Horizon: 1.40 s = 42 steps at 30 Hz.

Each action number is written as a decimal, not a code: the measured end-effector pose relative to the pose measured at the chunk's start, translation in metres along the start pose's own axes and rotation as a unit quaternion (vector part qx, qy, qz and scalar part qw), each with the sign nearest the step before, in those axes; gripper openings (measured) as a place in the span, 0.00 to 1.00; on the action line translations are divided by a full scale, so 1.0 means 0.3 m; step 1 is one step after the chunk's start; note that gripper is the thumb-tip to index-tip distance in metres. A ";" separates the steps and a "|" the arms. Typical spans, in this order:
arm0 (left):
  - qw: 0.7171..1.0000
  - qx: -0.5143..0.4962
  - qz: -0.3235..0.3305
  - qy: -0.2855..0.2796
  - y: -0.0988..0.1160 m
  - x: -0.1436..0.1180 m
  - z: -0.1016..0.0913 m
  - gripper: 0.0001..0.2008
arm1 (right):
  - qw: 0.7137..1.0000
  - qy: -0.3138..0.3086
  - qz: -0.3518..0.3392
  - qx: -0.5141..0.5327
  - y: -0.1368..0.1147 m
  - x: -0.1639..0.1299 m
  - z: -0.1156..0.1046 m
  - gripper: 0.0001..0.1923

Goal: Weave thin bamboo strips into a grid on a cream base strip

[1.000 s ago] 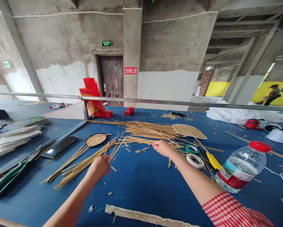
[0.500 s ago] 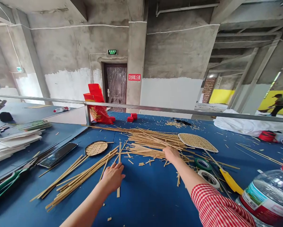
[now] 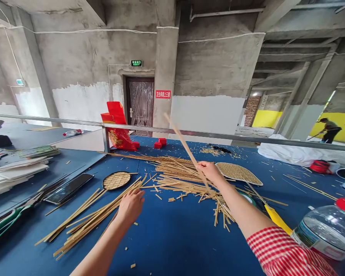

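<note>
Pinching bamboo strip (image 3: 184,143) (tilted up, far end raised), right hand (image 3: 209,171) above strip pile (image 3: 178,172); left hand (image 3: 130,205) spread flat on surface (image 3: 175,237), touching loose strips (image 3: 88,218).

Blue table (image 3: 172,245): bamboo strips (image 3: 178,172), woven mat (image 3: 237,172).

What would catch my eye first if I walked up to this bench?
Probably the right hand at the middle, lifting a long bamboo strip out of the pale heap of strips spread over the blue table. Just left, the left hand rests by another bundle of strips.
</note>
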<state>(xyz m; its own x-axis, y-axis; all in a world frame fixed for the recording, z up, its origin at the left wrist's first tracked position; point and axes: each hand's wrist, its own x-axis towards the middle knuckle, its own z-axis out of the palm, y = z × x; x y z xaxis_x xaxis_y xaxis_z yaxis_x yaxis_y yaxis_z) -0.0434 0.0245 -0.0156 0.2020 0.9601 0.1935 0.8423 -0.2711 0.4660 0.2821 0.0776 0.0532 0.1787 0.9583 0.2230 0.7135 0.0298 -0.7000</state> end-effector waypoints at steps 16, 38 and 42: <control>0.833 -0.490 -0.032 -0.253 0.289 -0.154 0.044 0.20 | 0.858 -0.193 0.145 0.453 -0.156 -0.484 0.189 0.14; 0.810 -0.430 -0.043 -0.397 0.334 -0.193 0.076 0.13 | 0.918 -0.051 0.103 0.381 -0.033 -0.443 0.063 0.14; 0.808 -0.389 -0.021 -0.442 0.333 -0.198 0.070 0.13 | 0.898 -0.045 0.120 0.422 0.010 -0.435 0.048 0.12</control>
<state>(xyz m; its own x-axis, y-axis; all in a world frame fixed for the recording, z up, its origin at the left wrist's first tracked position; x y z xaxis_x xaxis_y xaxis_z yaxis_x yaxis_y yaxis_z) 0.0392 -0.0581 0.0013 0.7491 0.5505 -0.3685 0.3585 0.1308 0.9243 0.2510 -0.0433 0.0123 0.1756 0.9840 -0.0319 -0.1120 -0.0122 -0.9936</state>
